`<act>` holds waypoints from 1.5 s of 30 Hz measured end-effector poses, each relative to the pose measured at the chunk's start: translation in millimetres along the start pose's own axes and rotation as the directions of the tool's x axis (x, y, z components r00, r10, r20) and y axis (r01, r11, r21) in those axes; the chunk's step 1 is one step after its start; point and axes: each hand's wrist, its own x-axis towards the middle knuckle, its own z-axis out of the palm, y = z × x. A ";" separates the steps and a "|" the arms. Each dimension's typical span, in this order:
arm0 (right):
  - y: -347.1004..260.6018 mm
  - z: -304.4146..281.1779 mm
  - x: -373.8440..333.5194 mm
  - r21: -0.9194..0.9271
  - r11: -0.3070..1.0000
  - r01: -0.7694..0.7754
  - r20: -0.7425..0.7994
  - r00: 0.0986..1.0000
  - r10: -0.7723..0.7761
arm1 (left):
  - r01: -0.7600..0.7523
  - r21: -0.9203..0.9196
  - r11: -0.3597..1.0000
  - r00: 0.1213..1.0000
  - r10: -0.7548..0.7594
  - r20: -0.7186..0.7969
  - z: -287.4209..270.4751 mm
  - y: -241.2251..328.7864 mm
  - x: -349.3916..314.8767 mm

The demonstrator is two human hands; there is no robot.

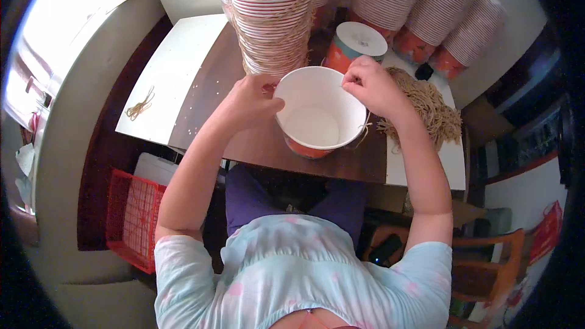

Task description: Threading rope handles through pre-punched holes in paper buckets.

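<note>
A white-lined paper bucket (320, 116) with an orange outside stands on the brown table in front of me, its open mouth facing up. My left hand (253, 99) grips its left rim, thumb at the edge and fingers around the outside. At the far right rim my right hand (373, 85) is closed in a pinch; what lies between the fingertips is too small to make out. A loose end of string (365, 129) sticks out at the bucket's right side, below my right hand.
Behind the bucket rises a tall stack of nested paper buckets (274, 24) with strings hanging on it. An upturned bucket (361, 41) and a heap of tan strings (426, 106) lie to the right. Some string (140, 105) rests far left; a red crate (135, 216) stands below.
</note>
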 end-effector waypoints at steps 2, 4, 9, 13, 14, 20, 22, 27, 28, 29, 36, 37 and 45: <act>4.2 4.5 -1.3 0.022 0.996 -0.081 0.121 0.990 0.078 | 0.143 -0.030 0.989 0.978 -0.136 0.156 6.2 -0.4 8.0; -9.0 4.2 -2.9 0.010 0.981 -0.195 0.243 0.952 0.187 | 0.185 -0.085 0.979 0.971 -0.168 0.171 7.6 -5.4 8.6; -39.8 11.7 -22.2 0.000 0.985 -0.173 0.130 0.977 0.171 | 0.287 -0.324 0.901 0.949 -0.221 0.226 11.2 -21.3 2.1; -45.3 14.0 -28.8 -0.033 0.986 -0.162 0.079 0.983 0.164 | 0.307 -0.419 0.855 0.947 -0.230 0.224 16.9 -30.3 1.9; -46.6 13.5 -29.4 -0.037 0.986 -0.162 0.074 0.984 0.165 | 0.300 -0.411 0.861 0.949 -0.223 0.225 16.6 -30.3 1.8; -49.1 16.4 -30.1 -0.045 0.986 -0.163 0.032 0.986 0.165 | 0.324 -0.393 0.861 0.940 -0.246 0.235 13.4 -21.8 0.7; -49.8 17.1 -30.0 -0.045 0.986 -0.160 0.028 0.986 0.161 | 0.298 -0.379 0.876 0.950 -0.235 0.205 12.7 -17.0 0.4; -51.4 17.2 -28.7 -0.043 0.985 -0.169 0.037 0.985 0.170 | 0.282 -0.270 0.921 0.954 -0.239 0.180 12.8 -17.0 4.9; -50.5 18.2 -29.0 -0.049 0.985 -0.163 0.027 0.986 0.164 | 0.260 -0.219 0.940 0.961 -0.230 0.153 15.0 -17.6 6.5; -49.9 18.8 -29.3 -0.055 0.986 -0.157 0.017 0.987 0.158 | 0.239 -0.167 0.957 0.967 -0.219 0.127 16.9 -17.3 7.5; -52.2 17.5 -27.1 -0.066 0.982 -0.178 0.017 0.984 0.179 | 0.244 0.010 0.970 0.961 -0.244 0.129 16.6 -5.7 7.3; -48.9 19.2 -27.3 -0.072 0.984 -0.165 0.019 0.986 0.167 | 0.222 0.012 0.975 0.967 -0.222 0.129 17.5 -9.8 6.7; -28.7 24.0 -17.6 -0.056 0.995 -0.087 0.058 0.994 0.090 | 0.238 -0.125 0.963 0.969 -0.227 0.098 13.0 -8.2 -0.6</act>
